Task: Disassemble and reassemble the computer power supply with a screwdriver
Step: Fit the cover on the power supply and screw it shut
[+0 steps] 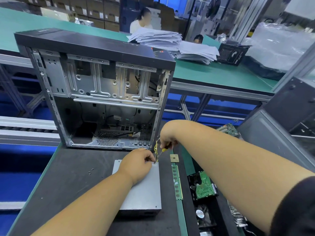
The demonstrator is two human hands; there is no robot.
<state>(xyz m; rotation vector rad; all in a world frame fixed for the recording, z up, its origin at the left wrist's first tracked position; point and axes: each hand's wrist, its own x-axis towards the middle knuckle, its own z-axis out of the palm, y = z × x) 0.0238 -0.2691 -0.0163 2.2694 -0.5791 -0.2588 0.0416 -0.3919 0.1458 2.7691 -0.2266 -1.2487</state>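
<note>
Power supply lies flat on dark mat just in front of open computer case. Left hand pinches at its far right corner — likely steadying screw. Right hand grips screwdriver, tip at same corner. Metal box looks rigid, hefty — hold by side walls, not cables.

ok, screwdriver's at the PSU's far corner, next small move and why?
Probably turn the screwdriver in place. Its tip sits at the far right corner of the power supply, the right hand grips the handle, and the left hand pinches beside the tip, apparently steadying a screw.
</note>
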